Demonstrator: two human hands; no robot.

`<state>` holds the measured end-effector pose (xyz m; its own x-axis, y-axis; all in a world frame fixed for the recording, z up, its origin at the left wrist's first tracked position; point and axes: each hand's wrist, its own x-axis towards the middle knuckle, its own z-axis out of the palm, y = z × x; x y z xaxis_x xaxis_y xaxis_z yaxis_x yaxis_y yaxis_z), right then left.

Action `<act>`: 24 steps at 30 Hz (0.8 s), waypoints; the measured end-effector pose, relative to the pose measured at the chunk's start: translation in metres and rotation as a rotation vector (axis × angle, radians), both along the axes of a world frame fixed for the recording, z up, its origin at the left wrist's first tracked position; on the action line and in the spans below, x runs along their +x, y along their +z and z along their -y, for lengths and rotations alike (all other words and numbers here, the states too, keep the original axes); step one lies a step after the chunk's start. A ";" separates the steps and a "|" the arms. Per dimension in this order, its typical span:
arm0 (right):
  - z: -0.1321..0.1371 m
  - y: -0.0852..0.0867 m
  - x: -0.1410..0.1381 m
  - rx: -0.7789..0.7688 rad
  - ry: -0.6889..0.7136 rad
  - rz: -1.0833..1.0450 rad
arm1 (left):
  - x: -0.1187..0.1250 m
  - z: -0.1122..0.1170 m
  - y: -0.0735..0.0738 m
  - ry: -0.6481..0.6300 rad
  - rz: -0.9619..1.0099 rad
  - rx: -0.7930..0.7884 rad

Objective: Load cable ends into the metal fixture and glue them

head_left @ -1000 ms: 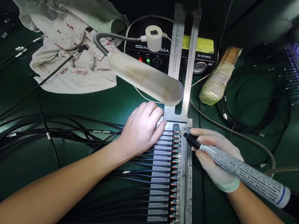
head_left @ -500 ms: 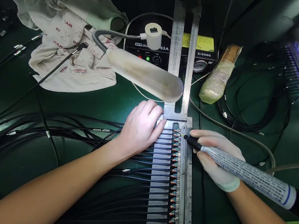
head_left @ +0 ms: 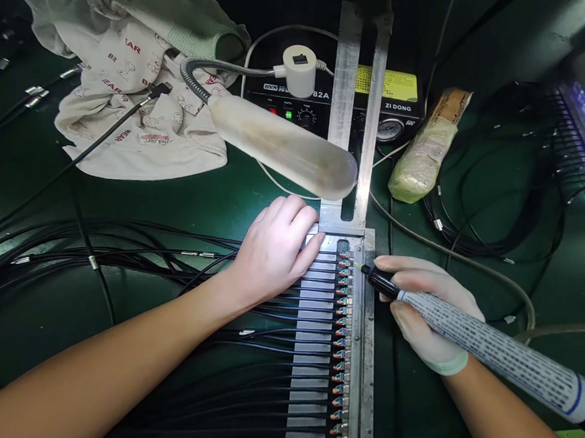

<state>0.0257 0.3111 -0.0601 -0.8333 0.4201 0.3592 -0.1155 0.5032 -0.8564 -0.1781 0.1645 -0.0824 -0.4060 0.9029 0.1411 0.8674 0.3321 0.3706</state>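
A long metal jig (head_left: 367,358) runs down the middle, with a row of black cables (head_left: 308,343) laid across it. Their ends carry small connectors (head_left: 340,336) with coloured wires. My left hand (head_left: 278,245), bare, curls over the jig's top left edge, fingers closed and thumb lying on the plate; its fingertips are partly hidden. In my right hand (head_left: 434,302), which wears a thin white glove, is a dispensing syringe (head_left: 488,349) with a printed white barrel, black neck and thin yellow-green tip. That tip points left at the upper connectors; whether it touches cannot be made out.
A lamp (head_left: 282,145) on a bendable neck hangs above the jig. Behind stand a black dispenser box (head_left: 405,108) and an upright slotted metal frame (head_left: 342,116). Cloth (head_left: 143,128) lies back left, a wrapped block (head_left: 419,164) back right. Cable bundles (head_left: 136,231) spread left.
The syringe's barrel and black neck have shifted slightly right and down with my right hand, its tip staying by the upper connectors. My left hand has hardly moved.
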 end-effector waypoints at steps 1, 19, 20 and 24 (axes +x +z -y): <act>0.000 0.001 0.000 0.004 0.007 -0.009 | 0.000 0.000 0.000 -0.001 -0.001 0.000; -0.001 0.002 -0.007 0.049 0.010 -0.012 | -0.001 0.000 -0.001 -0.006 -0.010 0.021; -0.001 0.002 -0.007 0.047 0.014 -0.013 | -0.001 0.000 -0.001 -0.005 -0.011 0.020; -0.001 0.002 -0.007 0.039 0.024 -0.008 | 0.000 -0.001 -0.001 -0.003 -0.009 0.017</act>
<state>0.0192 0.3120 -0.0578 -0.8400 0.3862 0.3812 -0.1342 0.5329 -0.8355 -0.1781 0.1655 -0.0836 -0.4021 0.9015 0.1601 0.8717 0.3234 0.3682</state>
